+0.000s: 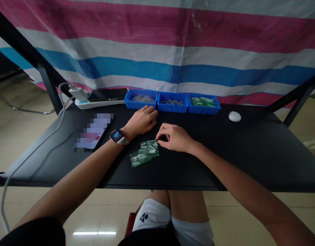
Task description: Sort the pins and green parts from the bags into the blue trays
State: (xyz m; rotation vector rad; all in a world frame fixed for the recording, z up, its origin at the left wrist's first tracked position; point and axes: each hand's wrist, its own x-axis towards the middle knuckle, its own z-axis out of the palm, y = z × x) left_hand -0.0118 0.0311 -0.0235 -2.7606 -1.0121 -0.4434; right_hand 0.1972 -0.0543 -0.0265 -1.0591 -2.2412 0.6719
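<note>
Two small green-tinted plastic bags [140, 158] with white and metal-looking pieces inside lie overlapping on the black table. At the upper bag's [150, 147] right corner, my right hand [174, 137] pinches with thumb and forefinger. My left hand [143, 120], a watch on its wrist, rests palm down just in front of the blue bins; its fingers are curled under, and whatever they hold is hidden. The left bin [140, 105] contains pale, clear-looking pieces. Metal screws fill the bottom of the middle bin [173, 108]. In the right bin [203, 110] are green and white pieces.
A white mouse [234, 116] sits to the right. On the left lie a phone [96, 136] with a blurred screen and a power strip [83, 103] with another dark phone [108, 94] on it. A white cable [31, 154] hangs over the left edge. Striped sheeting [157, 51] closes the back.
</note>
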